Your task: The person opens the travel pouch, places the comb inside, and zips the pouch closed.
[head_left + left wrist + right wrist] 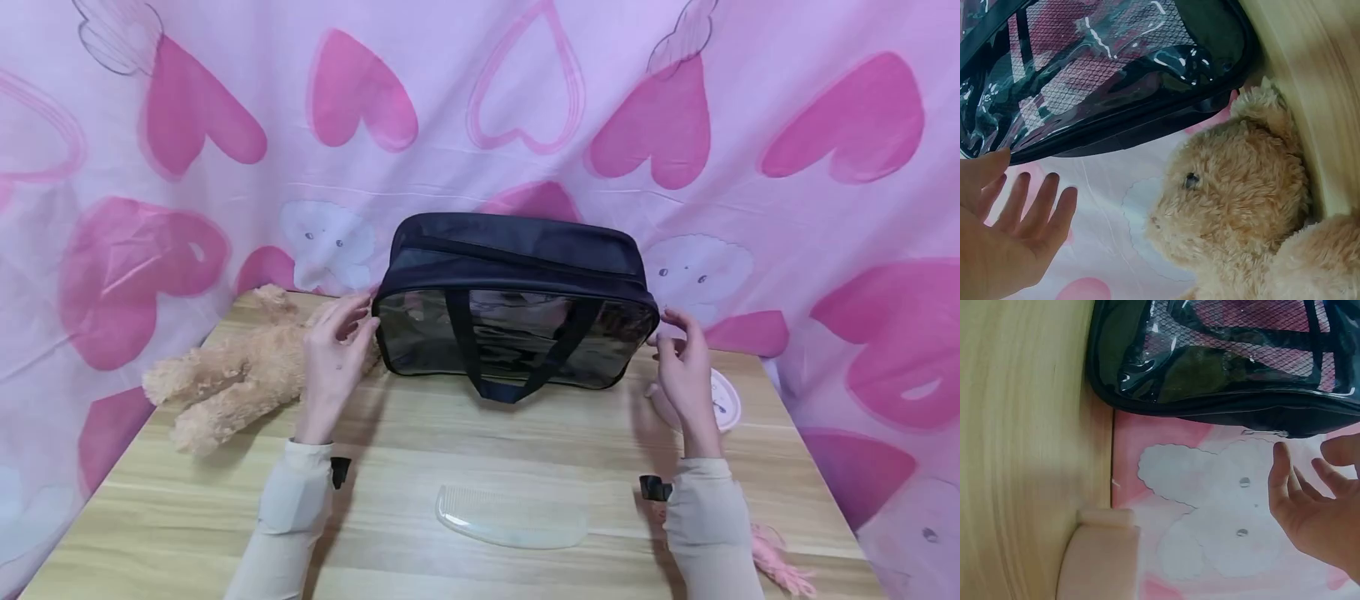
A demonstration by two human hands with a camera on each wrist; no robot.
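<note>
A black bag with a see-through front panel and a dark strap handle stands at the back of the table. At its left end is my left hand, fingers relaxed and thumb at the bag's edge in the left wrist view. My right hand is by the other end, fingers loosely bent and holding nothing. In the right wrist view a metal zipper pull hangs on the bag's side, just off the fingertips. A tan teddy bear lies beside my left hand, partly behind it.
A pale translucent comb lies near the front of the wooden table. Behind my right hand is a pinkish round object, partly hidden. Pink strands show past my right sleeve. A pink heart-patterned curtain hangs behind.
</note>
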